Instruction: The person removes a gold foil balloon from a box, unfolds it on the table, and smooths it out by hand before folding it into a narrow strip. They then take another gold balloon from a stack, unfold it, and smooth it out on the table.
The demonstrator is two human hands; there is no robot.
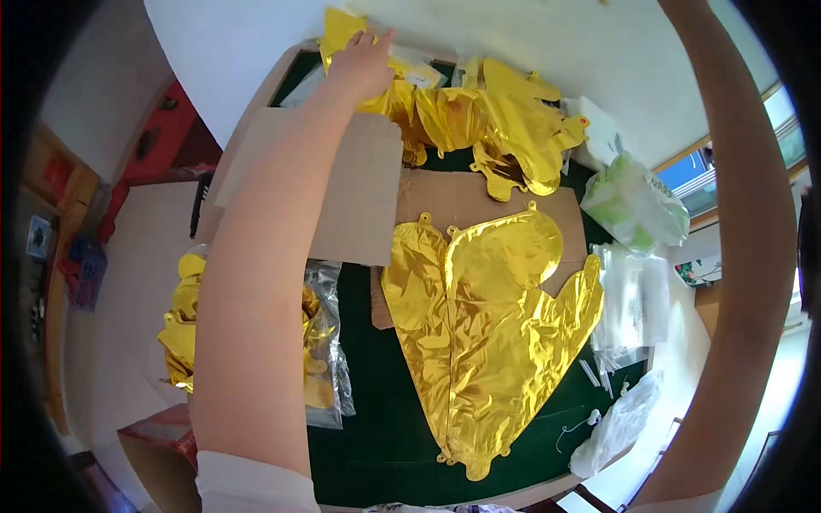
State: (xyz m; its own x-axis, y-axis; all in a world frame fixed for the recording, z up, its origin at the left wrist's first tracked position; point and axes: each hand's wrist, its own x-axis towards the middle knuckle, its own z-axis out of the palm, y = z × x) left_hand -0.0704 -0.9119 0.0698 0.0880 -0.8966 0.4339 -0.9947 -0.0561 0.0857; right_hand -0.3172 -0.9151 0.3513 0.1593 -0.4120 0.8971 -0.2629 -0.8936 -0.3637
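Observation:
My left hand (363, 67) reaches to the far edge of the table, its fingers bent over a gold foil balloon (344, 27) in the pile there. One finger sticks out from the others. More crumpled gold foil balloons (505, 111) lie to the right of that hand. Nearer to me, a flat, uninflated gold foil balloon (492, 325) with small tabs along its edge is spread out, partly over brown cardboard (547, 201). My right arm rises along the right side and leaves the view at the top, so my right hand is out of sight.
A cardboard sheet (359, 197) lies under my left forearm. Gold foil in clear plastic bags (325, 385) is at the left. On the right are a bag with green items (634, 203), clear plastic sleeves (631, 299), white sticks (590, 373) and a crumpled bag (620, 427).

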